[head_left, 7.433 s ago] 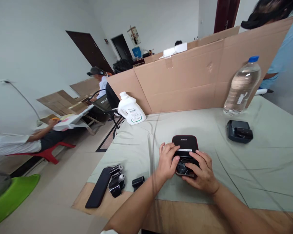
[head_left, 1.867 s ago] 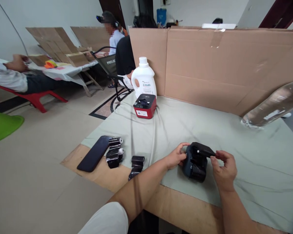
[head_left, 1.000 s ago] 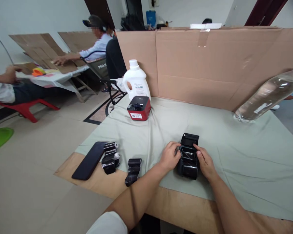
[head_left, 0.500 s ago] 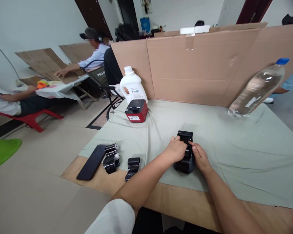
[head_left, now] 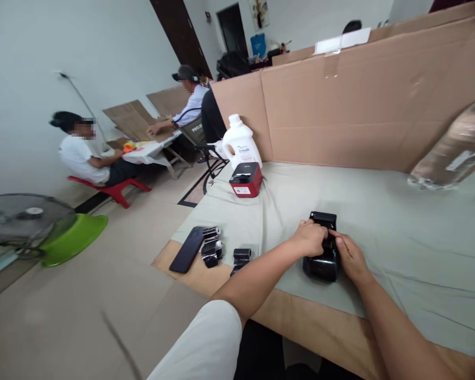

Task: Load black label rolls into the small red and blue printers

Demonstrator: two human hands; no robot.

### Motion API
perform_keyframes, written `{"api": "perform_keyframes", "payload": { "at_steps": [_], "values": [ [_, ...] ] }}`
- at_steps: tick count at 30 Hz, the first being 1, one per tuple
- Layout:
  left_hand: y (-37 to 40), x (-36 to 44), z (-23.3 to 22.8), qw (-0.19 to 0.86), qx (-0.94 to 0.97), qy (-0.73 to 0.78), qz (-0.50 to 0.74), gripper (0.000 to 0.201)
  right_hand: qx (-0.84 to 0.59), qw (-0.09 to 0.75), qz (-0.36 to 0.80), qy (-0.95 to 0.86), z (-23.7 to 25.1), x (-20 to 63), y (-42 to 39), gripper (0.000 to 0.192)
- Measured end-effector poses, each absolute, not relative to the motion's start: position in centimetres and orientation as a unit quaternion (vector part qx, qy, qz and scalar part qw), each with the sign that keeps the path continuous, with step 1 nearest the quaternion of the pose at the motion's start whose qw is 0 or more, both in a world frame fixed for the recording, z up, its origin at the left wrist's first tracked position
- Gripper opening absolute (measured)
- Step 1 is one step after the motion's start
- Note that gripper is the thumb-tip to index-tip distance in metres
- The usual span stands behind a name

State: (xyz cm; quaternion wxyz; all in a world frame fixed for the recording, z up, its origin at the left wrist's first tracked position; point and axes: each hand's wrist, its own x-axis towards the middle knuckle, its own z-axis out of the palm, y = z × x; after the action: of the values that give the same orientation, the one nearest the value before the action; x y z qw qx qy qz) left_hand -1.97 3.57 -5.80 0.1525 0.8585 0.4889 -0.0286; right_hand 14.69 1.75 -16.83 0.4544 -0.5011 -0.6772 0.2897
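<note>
Black printer (head_left: 322,258) sits on the grey-green cloth (head_left: 399,232) near the table's front edge, its lid raised at the 12 o'clock end. Both hands are on it. The left hand (head_left: 311,238) lies over the top of it from the 9 o'clock side, fingers curled down into the open middle; whether they pinch anything inside cannot be told. The right hand (head_left: 350,256) rests against its 3 o'clock side, fingers bent, the tips touching the body just under the lid; it presses more than grips.

At 10 o'clock from the printer, well apart, a red printer (head_left: 245,179) stands on the cloth, with a white jug (head_left: 240,149) just behind it against the cardboard wall (head_left: 360,105). At 9 o'clock, near the table's corner, lie a dark phone (head_left: 187,249), a cluster of black rolls (head_left: 211,246) just beside it, and one more black roll (head_left: 240,256). A clear water bottle (head_left: 455,150) stands at 2 o'clock, blurred.
</note>
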Motion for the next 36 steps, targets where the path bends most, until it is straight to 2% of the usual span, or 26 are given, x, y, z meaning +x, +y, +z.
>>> {"api": "perform_keyframes", "payload": {
  "at_steps": [7,9,12,14,18,21,26,32,36],
  "values": [
    [3.2,-3.0,-6.8,0.177,0.878,0.443,0.029,0.038,-0.507,0.440,0.282,-0.686,-17.1,14.8,1.9,0.053],
    [2.9,-3.0,-6.6,0.208,0.869,0.440,0.088,0.039,-0.505,0.441,0.278,-0.687,-17.2,14.9,1.9,0.053],
    [1.8,-4.5,-5.9,0.312,0.805,0.440,0.249,0.041,-0.509,0.434,0.276,-0.690,-17.1,15.0,1.9,0.053],
    [0.5,-7.2,-5.2,0.400,0.746,0.436,0.307,0.040,-0.517,0.428,0.275,-0.689,-17.1,14.9,1.9,0.053],
    [-2.9,-15.7,-3.8,0.549,0.684,0.427,0.219,0.039,-0.527,0.421,0.276,-0.684,-17.0,14.8,1.8,0.053],
    [-5.3,-22.1,-2.9,0.522,0.679,0.491,0.161,0.038,-0.529,0.421,0.272,-0.685,-16.9,14.7,1.8,0.054],
    [-7.5,-27.4,-2.7,0.385,0.675,0.623,0.093,0.035,-0.530,0.422,0.260,-0.688,-16.7,14.5,1.8,0.054],
    [-8.4,-29.1,-2.4,0.493,0.641,0.587,0.044,0.039,-0.530,0.416,0.260,-0.692,-16.6,14.6,1.8,0.051],
    [-7.9,-29.2,-2.8,0.351,0.688,0.634,-0.044,0.040,-0.526,0.419,0.258,-0.694,-16.7,14.7,1.9,0.049]
  ]
}}
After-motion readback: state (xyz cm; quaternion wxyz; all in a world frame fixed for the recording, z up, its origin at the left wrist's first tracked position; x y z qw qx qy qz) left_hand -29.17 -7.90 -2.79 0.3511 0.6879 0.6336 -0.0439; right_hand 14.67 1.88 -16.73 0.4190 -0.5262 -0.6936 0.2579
